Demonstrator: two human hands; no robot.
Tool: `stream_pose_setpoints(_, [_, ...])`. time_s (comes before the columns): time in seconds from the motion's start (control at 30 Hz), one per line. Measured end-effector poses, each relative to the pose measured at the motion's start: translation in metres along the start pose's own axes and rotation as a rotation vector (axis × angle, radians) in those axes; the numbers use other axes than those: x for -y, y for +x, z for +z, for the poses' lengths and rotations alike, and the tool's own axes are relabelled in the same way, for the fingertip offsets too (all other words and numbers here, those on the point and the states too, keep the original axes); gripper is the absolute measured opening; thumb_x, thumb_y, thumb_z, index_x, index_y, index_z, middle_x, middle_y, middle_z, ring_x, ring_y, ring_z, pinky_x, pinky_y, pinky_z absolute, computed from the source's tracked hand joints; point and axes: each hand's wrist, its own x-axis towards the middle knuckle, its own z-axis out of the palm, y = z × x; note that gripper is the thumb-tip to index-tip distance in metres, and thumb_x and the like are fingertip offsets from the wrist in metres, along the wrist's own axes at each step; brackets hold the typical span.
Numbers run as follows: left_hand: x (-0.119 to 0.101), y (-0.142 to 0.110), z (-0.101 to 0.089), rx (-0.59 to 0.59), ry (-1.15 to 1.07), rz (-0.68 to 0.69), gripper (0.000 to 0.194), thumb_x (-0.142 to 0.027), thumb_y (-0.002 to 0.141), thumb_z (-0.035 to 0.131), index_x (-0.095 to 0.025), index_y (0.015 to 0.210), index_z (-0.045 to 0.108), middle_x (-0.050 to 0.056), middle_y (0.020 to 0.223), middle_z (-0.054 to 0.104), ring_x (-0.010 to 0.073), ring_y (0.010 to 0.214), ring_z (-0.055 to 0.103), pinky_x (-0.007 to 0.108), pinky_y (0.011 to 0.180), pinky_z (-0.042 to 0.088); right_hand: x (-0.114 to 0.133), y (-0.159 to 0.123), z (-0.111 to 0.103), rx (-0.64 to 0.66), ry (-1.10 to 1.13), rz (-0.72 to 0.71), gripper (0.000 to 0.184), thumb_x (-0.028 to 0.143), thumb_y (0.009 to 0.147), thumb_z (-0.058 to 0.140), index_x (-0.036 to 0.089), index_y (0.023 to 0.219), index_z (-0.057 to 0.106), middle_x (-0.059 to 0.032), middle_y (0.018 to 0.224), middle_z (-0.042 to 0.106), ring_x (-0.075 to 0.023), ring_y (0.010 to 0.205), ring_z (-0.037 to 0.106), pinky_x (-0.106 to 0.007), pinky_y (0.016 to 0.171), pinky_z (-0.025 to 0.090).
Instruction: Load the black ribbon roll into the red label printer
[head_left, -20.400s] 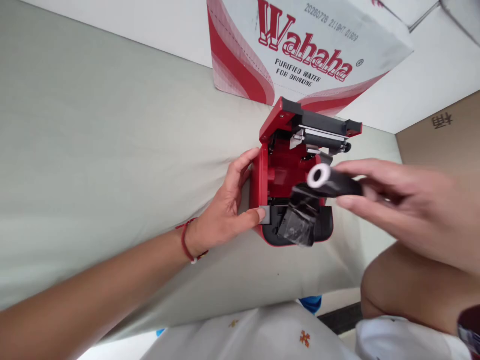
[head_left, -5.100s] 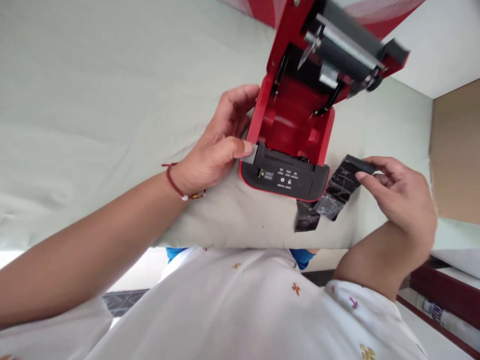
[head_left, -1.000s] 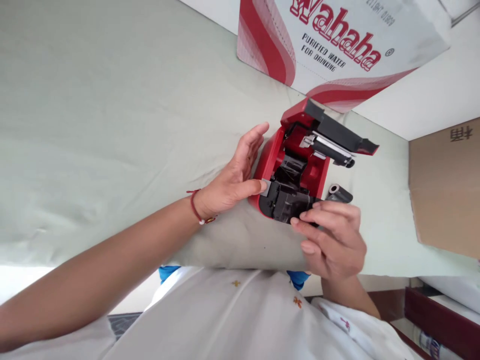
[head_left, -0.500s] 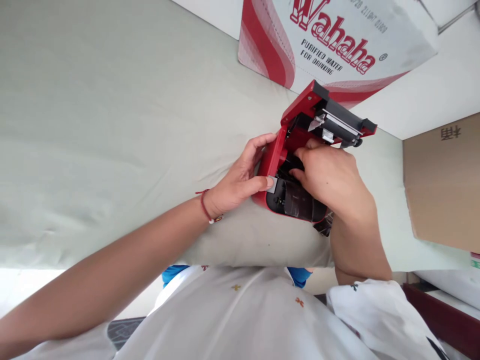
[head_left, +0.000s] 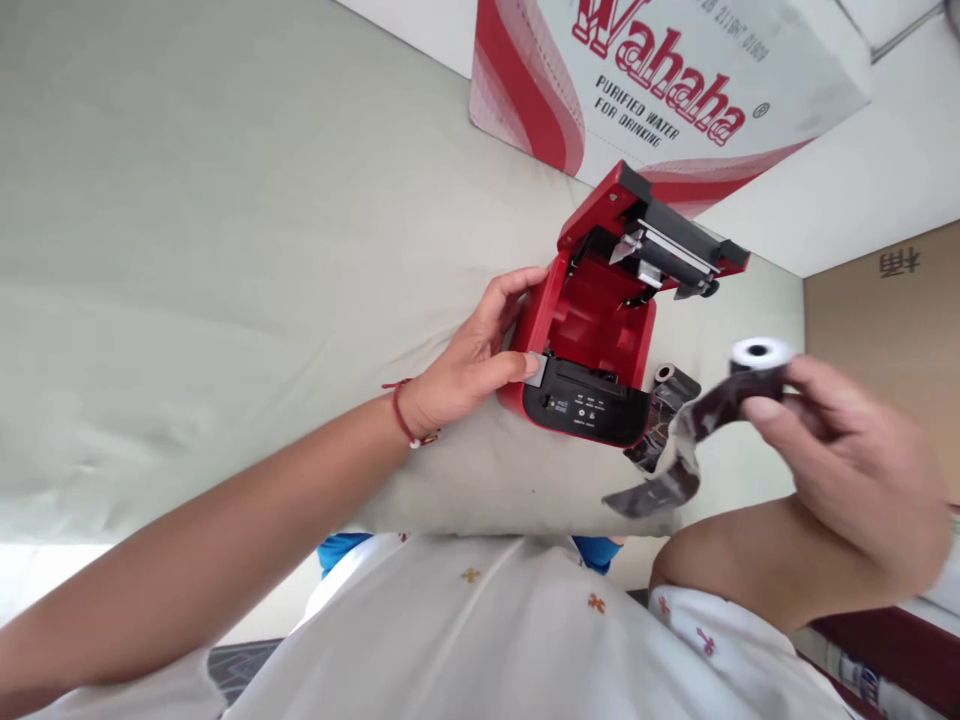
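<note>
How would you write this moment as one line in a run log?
left hand: holds printer | right hand: holds roll, strip hanging loose | lid: open | other roll: beside printer

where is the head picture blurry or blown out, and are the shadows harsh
Head view: motion blur softens the right hand and the roll it holds; the left hand and red machine look sharper; the pale strip at lower left is nearly washed out; shadows on the cloth are faint, soft-edged.
</note>
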Motion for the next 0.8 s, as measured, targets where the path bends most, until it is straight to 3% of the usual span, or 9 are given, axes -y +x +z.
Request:
stream_pose_setpoints(0.07, [0.0, 0.0, -0.001, 0.003, 0.004, -0.004, 0.094, -0.064, 0.095, 0.095, -0.045, 0.176, 0.052, 0.005, 0.195, 0.054, 0.0461, 0.181, 0.051, 0.07, 0.15, 0.047, -0.02, 0.003, 0.016, 0.108, -0.014, 0.068, 0.045, 0.068, 0.11, 0.08, 0.027, 0.124, 0.089, -0.0012, 0.079, 0.069, -0.017, 0.059, 0.055, -0.033, 0.055, 0.05])
stream_pose_setpoints(0.13, [0.0, -0.001, -0.001, 0.013, 0.007, 0.005, 0.093, -0.065, 0.096, 0.094, -0.045, 0.176, 0.052, 0.004, 0.194, 0.055, 0.0461, 0.181, 0.051, 0.07, 0.15, 0.047, -0.036, 0.007, 0.036, 0.175, 0.003, 0.088, 0.051, 0.069, 0.107, 0.078, 0.023, 0.125, 0.09, -0.0032, 0.087, 0.075, -0.0166, 0.064, 0.059, -0.033, 0.063, 0.056])
stream_pose_setpoints(0.3, [-0.002, 0.0, -0.003, 0.014, 0.012, 0.025, 0.089, -0.064, 0.096, 0.095, -0.045, 0.175, 0.056, 0.002, 0.194, 0.056, 0.0443, 0.18, 0.052, 0.065, 0.15, 0.049, -0.073, 0.004, 0.057, 0.011, -0.065, 0.196, 0.059, 0.063, 0.109, 0.073, 0.018, 0.145, 0.086, -0.0138, 0.123, 0.085, -0.0177, 0.075, 0.068, -0.038, 0.078, 0.062])
stream_pose_setpoints(0.47, [-0.001, 0.0, -0.003, 0.012, -0.008, 0.015, 0.089, -0.063, 0.096, 0.095, -0.047, 0.174, 0.056, 0.002, 0.193, 0.056, 0.0441, 0.179, 0.053, 0.066, 0.148, 0.051, -0.106, 0.001, 0.07, -0.048, -0.115, 0.216, 0.057, 0.06, 0.098, 0.076, 0.015, 0.131, 0.089, -0.0162, 0.115, 0.084, -0.0223, 0.082, 0.071, -0.041, 0.08, 0.062])
stream_pose_setpoints(0.57, [-0.001, 0.0, -0.003, 0.015, -0.01, 0.015, 0.09, -0.063, 0.095, 0.096, -0.048, 0.174, 0.056, 0.002, 0.193, 0.056, 0.0443, 0.179, 0.052, 0.067, 0.15, 0.049, -0.105, 0.002, 0.079, -0.022, -0.103, 0.169, 0.058, 0.061, 0.101, 0.074, 0.014, 0.132, 0.089, -0.0138, 0.109, 0.083, -0.021, 0.077, 0.069, -0.041, 0.078, 0.063])
stream_pose_setpoints(0.63, [-0.002, 0.0, -0.002, 0.016, -0.006, 0.012, 0.09, -0.063, 0.095, 0.096, -0.047, 0.174, 0.055, 0.002, 0.194, 0.056, 0.0451, 0.18, 0.052, 0.069, 0.15, 0.048, -0.092, -0.003, 0.067, 0.011, -0.084, 0.123, 0.056, 0.065, 0.105, 0.076, 0.015, 0.128, 0.089, -0.0094, 0.097, 0.08, -0.0187, 0.069, 0.065, -0.038, 0.071, 0.061])
stream_pose_setpoints(0.7, [-0.003, 0.0, -0.002, 0.014, -0.007, 0.002, 0.09, -0.062, 0.096, 0.095, -0.046, 0.175, 0.055, 0.003, 0.193, 0.056, 0.0456, 0.179, 0.053, 0.069, 0.149, 0.049, -0.072, -0.012, 0.038, 0.086, -0.052, 0.053, 0.051, 0.067, 0.108, 0.081, 0.02, 0.125, 0.09, -0.0057, 0.092, 0.079, -0.0158, 0.063, 0.061, -0.034, 0.062, 0.057])
stream_pose_setpoints(0.77, [-0.003, 0.0, -0.002, 0.011, -0.009, -0.006, 0.09, -0.061, 0.096, 0.095, -0.045, 0.175, 0.055, 0.004, 0.192, 0.057, 0.0456, 0.177, 0.055, 0.069, 0.147, 0.051, -0.05, -0.021, -0.002, 0.189, -0.023, -0.053, 0.037, 0.063, 0.109, 0.087, 0.03, 0.126, 0.091, -0.0033, 0.106, 0.085, -0.0124, 0.063, 0.064, -0.028, 0.056, 0.055])
stream_pose_setpoints(0.8, [-0.004, 0.0, -0.002, 0.01, -0.01, -0.007, 0.091, -0.06, 0.096, 0.095, -0.045, 0.175, 0.054, 0.004, 0.192, 0.057, 0.0454, 0.176, 0.056, 0.068, 0.147, 0.052, -0.04, -0.023, -0.02, 0.261, -0.016, -0.21, 0.031, 0.057, 0.114, 0.085, 0.032, 0.131, 0.09, -0.0026, 0.112, 0.088, -0.0109, 0.062, 0.068, -0.024, 0.051, 0.052])
